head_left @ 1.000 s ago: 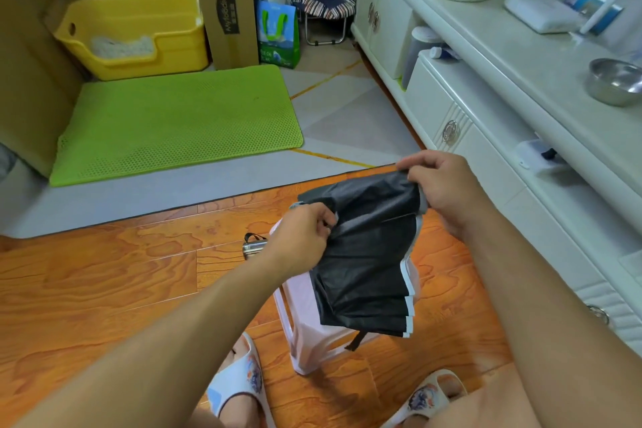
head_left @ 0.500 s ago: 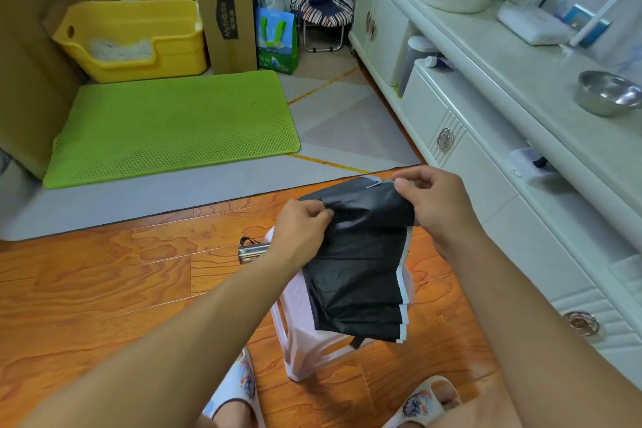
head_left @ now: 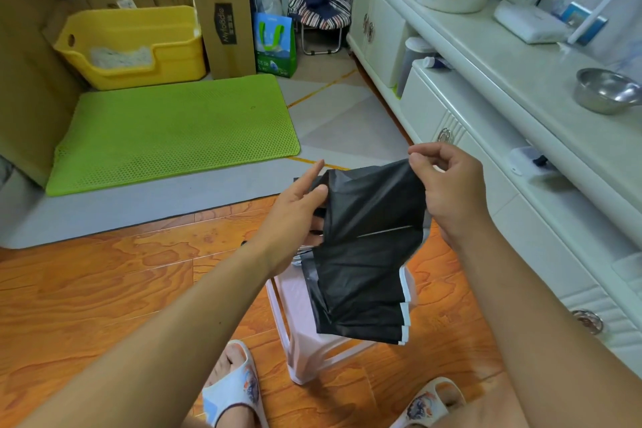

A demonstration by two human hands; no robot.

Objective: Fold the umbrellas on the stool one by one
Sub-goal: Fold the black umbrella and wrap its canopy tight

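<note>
Wooden floor (head_left: 104, 288), pink plastic stool (head_left: 305, 351): right hand (head_left: 448, 191) pinched black fabric umbrella (head_left: 368, 254); left hand (head_left: 295, 208) flat beside, unclenched. Pleats best aligned evenly.

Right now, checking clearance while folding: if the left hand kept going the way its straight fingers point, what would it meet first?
Probably nothing near: the left hand points up and away beside the black umbrella, toward bare grey floor; depth unclear.

stool (head_left: 295, 340) top — under umbrella (head_left: 364, 254)
</note>
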